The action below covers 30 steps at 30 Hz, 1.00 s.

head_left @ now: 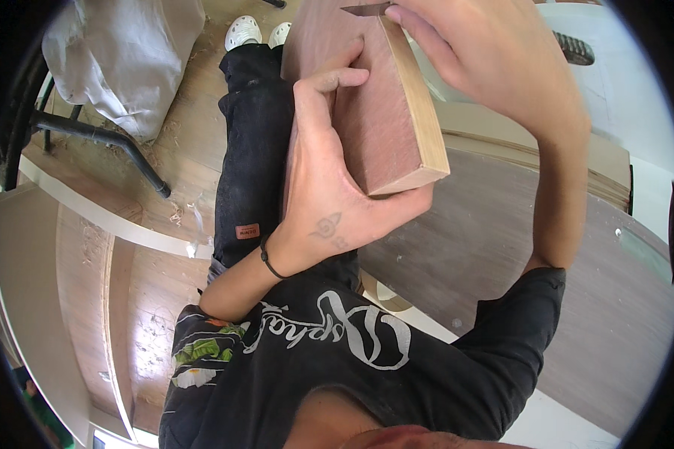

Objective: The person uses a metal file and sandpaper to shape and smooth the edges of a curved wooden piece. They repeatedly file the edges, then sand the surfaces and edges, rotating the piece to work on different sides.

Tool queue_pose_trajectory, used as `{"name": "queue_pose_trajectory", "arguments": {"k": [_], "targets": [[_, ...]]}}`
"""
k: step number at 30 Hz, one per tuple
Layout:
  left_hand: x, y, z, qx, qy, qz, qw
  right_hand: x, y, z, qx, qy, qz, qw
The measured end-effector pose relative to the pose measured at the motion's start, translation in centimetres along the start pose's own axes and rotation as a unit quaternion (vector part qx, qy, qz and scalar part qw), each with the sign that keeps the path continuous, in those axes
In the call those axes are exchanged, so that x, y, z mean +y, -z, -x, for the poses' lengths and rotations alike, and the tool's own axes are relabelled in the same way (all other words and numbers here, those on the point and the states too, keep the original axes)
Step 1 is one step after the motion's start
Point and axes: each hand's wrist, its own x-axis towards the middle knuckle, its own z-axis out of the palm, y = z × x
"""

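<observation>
A thick wooden board (378,120) with a reddish-brown face and a pale, bare edge stands tilted in front of me. My left hand (329,187) grips its near end, thumb stretched under the bottom corner and fingers bent over the broad face. Up at the top of the frame, my right hand (494,67) pinches a small dark blade (365,10) with a pointed tip. The blade lies across the board's face at the pale edge, and its handle, if any, is hidden in the hand.
At the right lies a large grey-brown panel (464,217), with stacked boards (606,161) beyond it. A dark ribbed object (574,49) sits at upper right. To the left are a pale cloth (123,60), a black metal leg frame (105,129) and a white-edged wooden structure (82,277).
</observation>
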Motion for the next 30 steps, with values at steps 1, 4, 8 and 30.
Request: {"name": "queue_pose_trajectory", "arguments": {"k": [1,4,8,30], "targets": [[0.1,-0.1,0.0,0.000,0.005,-0.009,1.000,-0.1,0.3,-0.2,-0.007,0.002,0.012,1.000],[0.0,-0.3,0.1,0.022,-0.005,0.003,1.000,-0.4,0.7,-0.5,-0.038,0.002,0.035,0.999],[-0.1,-0.4,0.4,0.034,-0.003,-0.020,0.999,-0.4,0.8,-0.7,-0.052,0.028,0.073,0.996],[-0.1,-0.7,0.3,0.121,0.017,0.013,0.992,-3.0,2.9,-0.1,-0.073,0.062,0.087,0.992]]}}
